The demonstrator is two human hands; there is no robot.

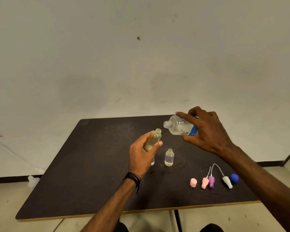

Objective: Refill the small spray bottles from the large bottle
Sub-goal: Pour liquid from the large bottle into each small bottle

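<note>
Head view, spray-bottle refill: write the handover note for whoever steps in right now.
Left hand grips a small uncapped bottle, nearly empty.
Right hand holds the large bottle tilted, mouth toward it; no stream visible.
A second small bottle stands uncapped on the table, partly filled.
Spray heads and caps lie near the front right.
Left: pour, finish filling, refit spray heads.

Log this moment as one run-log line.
left hand: holds small bottle, uncapped | right hand: holds large bottle tilted, mouth near small bottle's | second small bottle: upright on table | pour: none visible
</note>
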